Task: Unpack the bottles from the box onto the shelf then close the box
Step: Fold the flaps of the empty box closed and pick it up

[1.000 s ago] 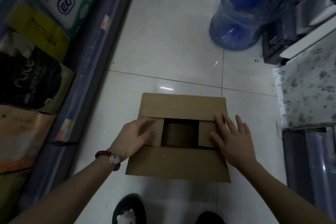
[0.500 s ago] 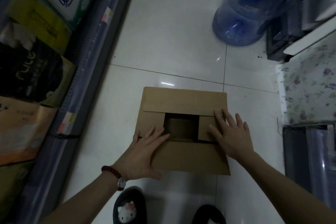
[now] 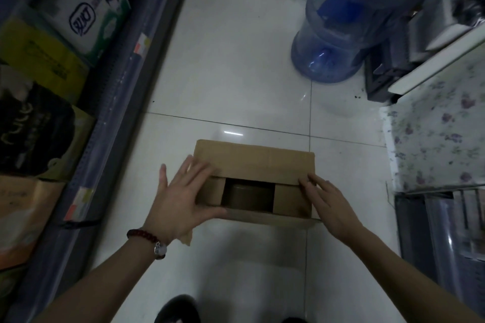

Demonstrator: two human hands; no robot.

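Head view, item one: brown corrugated cardboard box (image 3: 254, 162), on the white glossy tiled floor (image 3: 231, 65) between the grey store shelf (image 3: 118, 102) at left and the flower-patterned covered surface (image 3: 433, 139) at right. Far flap folded flat over the top; both short end flaps down; a dark rectangular gap open at centre. Change from half a second ago: the near long flap, then lying flat toward the person, now stands raised on edge along the near rim. Left hand (image 3: 181, 196), formerly flat on that flap, now at the box's left end, fingers straight and spread wide, thumb under the flap's near-left edge, fingertips over the far flap's corner; motion-blurred. Right hand (image 3: 333, 204), formerly flat on the right end flap, now with fingers straight and loosely together, tips touching the right end of the top at the far flap's edge. Dark red beaded bracelet (image 3: 147, 237) on the left wrist. Large blue translucent water jug (image 3: 338, 34) well apart, beyond the box, top cut off by the frame. Box interior too dark to make out; shelf packages dim, print partly legible; dark shoe (image 3: 178, 309) cut off at the bottom edge.
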